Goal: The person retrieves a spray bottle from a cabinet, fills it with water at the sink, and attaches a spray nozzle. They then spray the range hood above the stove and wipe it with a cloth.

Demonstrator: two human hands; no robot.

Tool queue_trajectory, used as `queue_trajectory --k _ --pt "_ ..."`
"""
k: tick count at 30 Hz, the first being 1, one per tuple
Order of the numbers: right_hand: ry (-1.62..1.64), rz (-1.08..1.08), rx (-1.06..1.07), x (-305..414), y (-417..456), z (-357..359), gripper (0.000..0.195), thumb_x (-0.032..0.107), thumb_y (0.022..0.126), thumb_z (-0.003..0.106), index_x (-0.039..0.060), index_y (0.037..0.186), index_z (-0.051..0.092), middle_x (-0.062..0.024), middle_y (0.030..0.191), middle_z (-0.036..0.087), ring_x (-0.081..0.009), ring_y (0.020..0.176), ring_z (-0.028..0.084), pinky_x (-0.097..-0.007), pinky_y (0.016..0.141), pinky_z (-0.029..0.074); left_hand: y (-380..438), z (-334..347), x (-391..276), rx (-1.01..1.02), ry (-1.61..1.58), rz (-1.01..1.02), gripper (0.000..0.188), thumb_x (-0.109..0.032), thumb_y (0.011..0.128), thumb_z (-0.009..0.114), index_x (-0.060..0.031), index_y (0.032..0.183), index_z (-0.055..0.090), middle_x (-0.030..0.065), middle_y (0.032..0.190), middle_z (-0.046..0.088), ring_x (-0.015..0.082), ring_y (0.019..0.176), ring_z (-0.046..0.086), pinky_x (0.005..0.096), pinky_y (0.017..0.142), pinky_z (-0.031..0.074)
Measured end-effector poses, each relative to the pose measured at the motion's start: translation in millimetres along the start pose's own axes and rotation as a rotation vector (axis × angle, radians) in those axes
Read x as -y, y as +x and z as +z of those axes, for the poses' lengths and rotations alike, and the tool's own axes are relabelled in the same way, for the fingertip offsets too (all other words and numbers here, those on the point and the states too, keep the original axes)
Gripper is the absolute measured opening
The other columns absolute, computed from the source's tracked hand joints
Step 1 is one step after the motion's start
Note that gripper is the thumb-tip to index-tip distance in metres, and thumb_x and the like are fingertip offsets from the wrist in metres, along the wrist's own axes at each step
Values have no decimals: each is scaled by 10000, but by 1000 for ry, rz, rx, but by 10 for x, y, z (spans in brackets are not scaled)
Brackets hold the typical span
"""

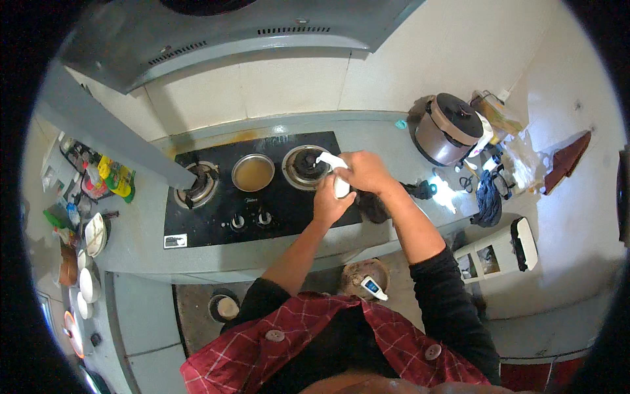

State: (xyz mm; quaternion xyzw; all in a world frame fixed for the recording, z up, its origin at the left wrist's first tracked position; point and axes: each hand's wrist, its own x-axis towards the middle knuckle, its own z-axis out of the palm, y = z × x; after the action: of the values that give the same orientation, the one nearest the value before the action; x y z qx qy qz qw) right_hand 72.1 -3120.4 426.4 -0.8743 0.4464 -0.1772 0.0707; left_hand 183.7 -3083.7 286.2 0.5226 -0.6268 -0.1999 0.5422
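Note:
A white spray bottle [341, 188] is held over the right side of the black gas cooktop [295, 219]. My left hand [330, 203] wraps around the bottle's body, while my right hand [365, 171] grips its white trigger head. The nozzle points left over the right burner [309, 165], which looks dark and dirty. Left of that burner, a round metal dish [253, 173] holds brownish liquid. The left burner [197, 184] carries a blackened pan support. A dark lump [374, 207] lies partly hidden beneath my right forearm.
A range hood [236, 49] overhangs the cooktop, and a grey column [118, 120] rises at its left. On the right stand an electric pressure cooker [445, 133] and bags. Yellow detergent bottles [115, 180] and white bowls [88, 285] line the left counter. Below, a white bottle [374, 287] lies across a basin.

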Motion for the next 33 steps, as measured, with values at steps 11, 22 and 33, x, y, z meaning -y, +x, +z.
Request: queue_trajectory --k 11,22,33 --pt "45 -99 -183 82 -92 11 181 190 839 651 47 951 649 -165 791 655 -378 716 619 -428 627 480 166 -94 -182 -36 -147 -38 306 -220 809 707 23 929 565 216 867 599 408 856 582 458 736 459" --pt "549 72 -276 -153 -38 99 189 130 932 574 6 1074 585 -93 855 622 -158 740 584 -298 665 485 228 -28 -175 -72 -362 66 433 -94 822 674 15 1210 517 203 1067 616 326 969 610 394 819 475" --pt "454 149 -203 -268 -177 -206 361 217 900 583 -50 1142 566 -218 782 654 -303 700 646 -372 657 507 490 -104 -403 148 -603 33 352 -16 828 701 53 1155 590 80 1010 666 112 909 597 275 813 487"
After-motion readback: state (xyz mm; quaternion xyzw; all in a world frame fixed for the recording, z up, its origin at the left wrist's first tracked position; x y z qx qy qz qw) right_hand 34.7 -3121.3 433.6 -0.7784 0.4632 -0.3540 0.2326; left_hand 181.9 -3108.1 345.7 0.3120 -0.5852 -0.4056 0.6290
